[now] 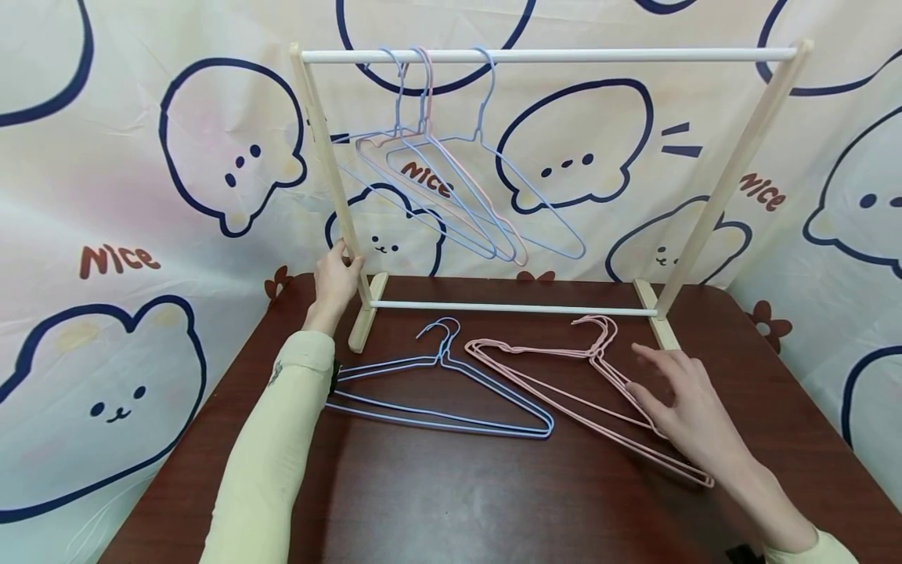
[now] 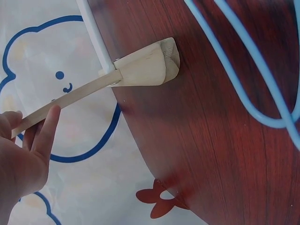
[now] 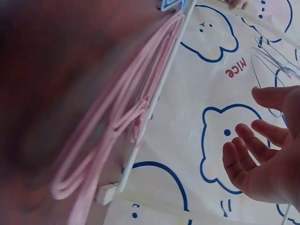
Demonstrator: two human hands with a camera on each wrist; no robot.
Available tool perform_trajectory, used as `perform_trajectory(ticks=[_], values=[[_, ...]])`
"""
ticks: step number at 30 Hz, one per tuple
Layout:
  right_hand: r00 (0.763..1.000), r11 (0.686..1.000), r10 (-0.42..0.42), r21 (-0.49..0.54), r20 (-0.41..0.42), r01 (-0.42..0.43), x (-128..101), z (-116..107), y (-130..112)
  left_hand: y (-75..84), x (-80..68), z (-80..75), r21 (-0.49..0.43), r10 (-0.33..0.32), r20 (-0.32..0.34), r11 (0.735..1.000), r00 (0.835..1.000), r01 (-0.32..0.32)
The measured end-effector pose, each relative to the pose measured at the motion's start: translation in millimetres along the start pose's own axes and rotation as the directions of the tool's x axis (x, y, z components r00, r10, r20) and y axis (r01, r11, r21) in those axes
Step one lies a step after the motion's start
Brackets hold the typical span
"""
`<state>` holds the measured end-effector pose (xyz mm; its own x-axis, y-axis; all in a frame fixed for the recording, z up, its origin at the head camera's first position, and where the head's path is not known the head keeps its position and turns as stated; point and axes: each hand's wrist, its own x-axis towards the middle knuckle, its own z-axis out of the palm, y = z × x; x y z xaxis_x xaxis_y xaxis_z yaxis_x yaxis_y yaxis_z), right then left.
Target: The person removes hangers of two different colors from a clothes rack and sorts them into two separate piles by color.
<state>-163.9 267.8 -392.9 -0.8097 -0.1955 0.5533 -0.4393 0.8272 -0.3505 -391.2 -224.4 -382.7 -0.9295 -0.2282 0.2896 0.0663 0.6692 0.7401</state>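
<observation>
My left hand (image 1: 336, 278) grips the left wooden post (image 1: 326, 149) of a hanger rack low down, thumb and fingers around it. The left wrist view shows this hand (image 2: 28, 161) on the same post (image 2: 79, 93). With fingers spread and slightly bent, my right hand (image 1: 687, 403) hovers by the right end of several pink hangers (image 1: 595, 356) lying on the table. Nothing is in the right hand (image 3: 265, 161) in the right wrist view. Left of the pink hangers lie blue hangers (image 1: 442, 357), stacked together. Blue hangers (image 1: 481, 129) and pink (image 1: 429, 98) hang from the rack's white top rail (image 1: 620, 55).
The rack's right post (image 1: 733, 180) and foot (image 1: 655, 313) stand at the back right. A lower white rail (image 1: 514, 308) joins the feet. Behind the dark brown table (image 1: 451, 501) hangs a cartoon-printed cloth (image 1: 232, 149).
</observation>
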Motion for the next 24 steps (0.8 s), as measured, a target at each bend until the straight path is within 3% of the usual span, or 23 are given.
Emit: perform_trajectory(ticks=[13, 24], values=[[0.998, 1.000, 0.004, 0.011, -0.070, -0.003, 44.5, -9.3, -12.8, 1.2, 0.3, 0.4, 0.006, -0.004, 0.003, 1.000, 1.000, 0.004], [0.987, 0.996, -0.092, -0.006, -0.134, 0.092, 89.3, -2.4, -16.7, -0.5, -0.3, -0.5, 0.015, -0.011, -0.001, 1.000, 1.000, 0.011]])
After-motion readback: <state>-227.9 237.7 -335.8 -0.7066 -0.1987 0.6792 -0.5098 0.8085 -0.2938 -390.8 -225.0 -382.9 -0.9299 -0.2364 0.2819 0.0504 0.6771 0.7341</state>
